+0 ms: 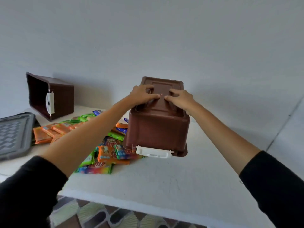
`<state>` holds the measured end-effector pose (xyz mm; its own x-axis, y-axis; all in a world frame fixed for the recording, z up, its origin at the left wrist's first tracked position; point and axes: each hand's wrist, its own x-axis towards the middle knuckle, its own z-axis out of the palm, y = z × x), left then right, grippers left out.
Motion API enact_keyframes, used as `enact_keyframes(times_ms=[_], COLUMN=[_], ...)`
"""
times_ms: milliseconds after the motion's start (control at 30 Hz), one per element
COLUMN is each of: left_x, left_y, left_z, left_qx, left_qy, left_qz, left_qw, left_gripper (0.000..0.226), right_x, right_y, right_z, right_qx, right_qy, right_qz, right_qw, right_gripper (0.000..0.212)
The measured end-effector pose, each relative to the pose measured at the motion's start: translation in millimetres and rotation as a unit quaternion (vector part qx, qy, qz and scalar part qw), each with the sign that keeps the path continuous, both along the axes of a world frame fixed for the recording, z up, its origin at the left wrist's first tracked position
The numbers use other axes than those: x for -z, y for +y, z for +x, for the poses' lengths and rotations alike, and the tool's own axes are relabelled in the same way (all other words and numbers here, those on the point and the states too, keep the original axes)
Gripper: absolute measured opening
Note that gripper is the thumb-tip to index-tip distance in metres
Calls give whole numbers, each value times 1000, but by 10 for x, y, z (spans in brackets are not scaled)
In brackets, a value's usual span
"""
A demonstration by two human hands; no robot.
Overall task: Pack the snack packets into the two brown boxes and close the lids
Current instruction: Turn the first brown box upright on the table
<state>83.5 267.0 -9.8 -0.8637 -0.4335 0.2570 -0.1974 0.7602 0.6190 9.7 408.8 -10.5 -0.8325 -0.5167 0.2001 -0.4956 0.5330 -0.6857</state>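
Note:
A brown box (pixel 158 132) stands upside down on the white table (pixel 164 180), its white latch (pixel 153 152) at the near bottom edge. A brown lid (pixel 166 84) lies on top of it. My left hand (pixel 141 94) and my right hand (pixel 181 97) both rest on this lid with fingers curled over its ridges, thumbs pointing at each other. The second brown box (pixel 60 99) lies on its side at the back left, open mouth facing left. A heap of colourful snack packets (pixel 107 155) lies loose between the boxes, partly under my left forearm.
A grey ribbed tray-like lid (pixel 13 134) sits at the left table edge, touching several orange packets (pixel 47 132). A plain wall rises close behind the table. The table's near edge runs below my arms, with patterned floor (pixel 102 214) underneath.

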Motion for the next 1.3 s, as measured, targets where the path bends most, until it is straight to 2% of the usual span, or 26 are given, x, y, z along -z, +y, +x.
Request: enact_keyframes(times_ms=[167,300,567,667,767,867,933,1000,1067,1167,1233,1300], left_x=[161,367,908,1053,1163,1262,1347,1505,1785,2195,2292,2211], left_y=[729,1134,1445,1402,1349,1350,1419,1540,1623,1699,1728,1757], left_z=[169,214,215,216,225,312,512,828,1140,1403,1424,1412], left_qx=[38,60,69,65,51,24,28,41,76,122,111,97], left_qy=[-30,-50,-97,-94,-64,8,95,208,255,146,101,107], left_qz=[-15,10,76,80,71,140,225,297,274,137,93,86], left_qw=[999,997,990,990,994,990,969,931,924,972,984,986], left_gripper=[58,58,59,58,53,43,41,47,56,80,87,88], right_x=[194,361,735,891,1020,1095,1225,1500,1870,2293,2373,2273], right_y=[811,1222,1608,1568,1534,1638,1789,1965,2081,2095,2085,2087], right_z=[270,360,407,423,430,456,589,859,1135,1345,1354,1372], right_qx=[20,38,49,52,53,28,26,39,17,18,30,29], right_qy=[-32,-57,-135,-150,-157,-160,-150,-82,-43,-10,40,48], right_qz=[3,15,56,33,-12,-59,-144,-219,-241,-158,-120,-128], right_qw=[999,998,988,987,986,985,978,971,969,987,991,990], right_gripper=[57,57,56,55,53,51,49,47,60,90,95,91])
